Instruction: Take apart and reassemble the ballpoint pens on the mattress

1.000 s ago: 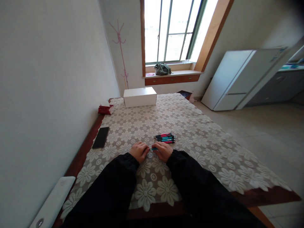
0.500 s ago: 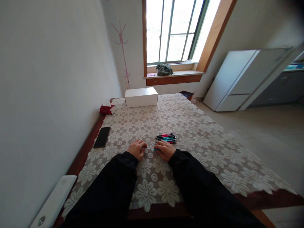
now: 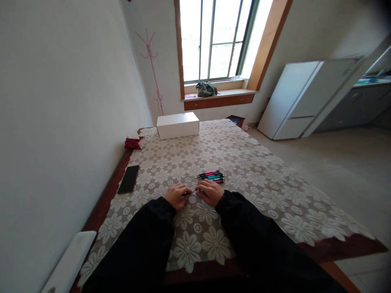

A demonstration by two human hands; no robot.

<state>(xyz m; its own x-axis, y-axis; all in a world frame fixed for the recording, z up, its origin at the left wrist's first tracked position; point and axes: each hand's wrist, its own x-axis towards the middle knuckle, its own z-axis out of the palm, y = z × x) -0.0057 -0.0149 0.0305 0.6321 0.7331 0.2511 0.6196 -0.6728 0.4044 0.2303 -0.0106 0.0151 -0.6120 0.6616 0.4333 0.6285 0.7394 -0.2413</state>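
Note:
My left hand (image 3: 177, 195) is closed in a pinch on a small black pen part (image 3: 185, 194), seen only at the fingertips. A thin white pen refill (image 3: 193, 193) spans the narrow gap toward my right hand (image 3: 210, 191). That hand pinches a teal pen barrel (image 3: 201, 191), mostly covered by the fingers. Just beyond my right hand lies a row of pens (image 3: 211, 175), several in pink, teal and black, side by side on the lace tablecloth (image 3: 216, 243).
A black phone (image 3: 128, 179) lies at the left. Farther back are a red tissue pack (image 3: 135, 143) and a long white box (image 3: 178, 126). A white power-bank-like object (image 3: 71, 260) rests by the wall at the near left table edge.
My hands have come closer together, and less of the white refill shows between them. The view has shifted slightly. The row of pens stays in place on the cloth.

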